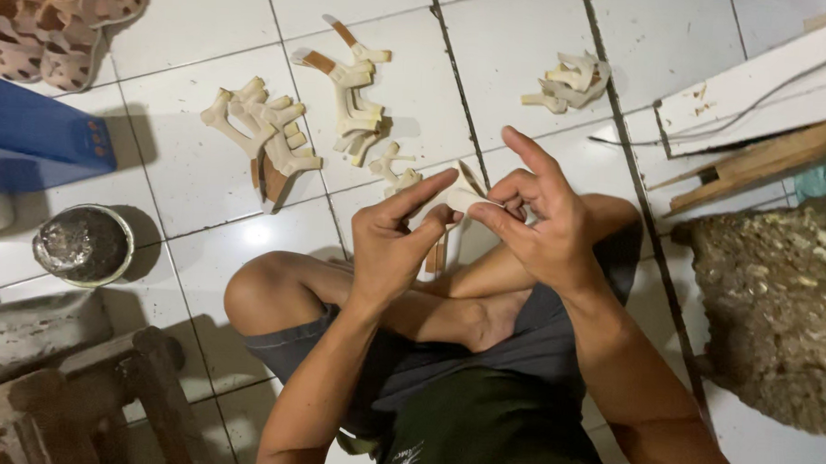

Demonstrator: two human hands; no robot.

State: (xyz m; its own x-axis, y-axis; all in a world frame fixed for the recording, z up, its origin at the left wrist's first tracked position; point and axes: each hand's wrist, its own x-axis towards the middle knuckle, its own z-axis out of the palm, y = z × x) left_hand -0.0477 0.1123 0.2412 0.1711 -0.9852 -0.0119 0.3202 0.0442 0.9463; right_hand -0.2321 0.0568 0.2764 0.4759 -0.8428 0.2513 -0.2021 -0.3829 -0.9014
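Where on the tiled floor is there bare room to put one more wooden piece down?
Bare tiles lie between the middle pile and the right pile, and between the left pile and the metal bowl. It is crowded just beyond the left hand and right hand, which hold a wooden piece.

Colours and patterns observed, head view

The carved wooden piece (458,199) held between the left hand (390,245) and right hand (546,227) is pale cream. The wooden pieces (261,131) lying in piles on the floor are the same cream, several with orange-brown ends. Floor tiles (208,60) are glossy white with dark grout lines. The plastic stool (36,136) is bright blue. The bowl (83,245) has a pale rim and dull grey contents. The sandals (54,18) are tan, patterned with round holes. The shorts (518,355) are grey-blue; the shirt (488,436) is dark green. The heap of shavings (776,309) is mottled olive-brown. The planks (763,162) are light brown.
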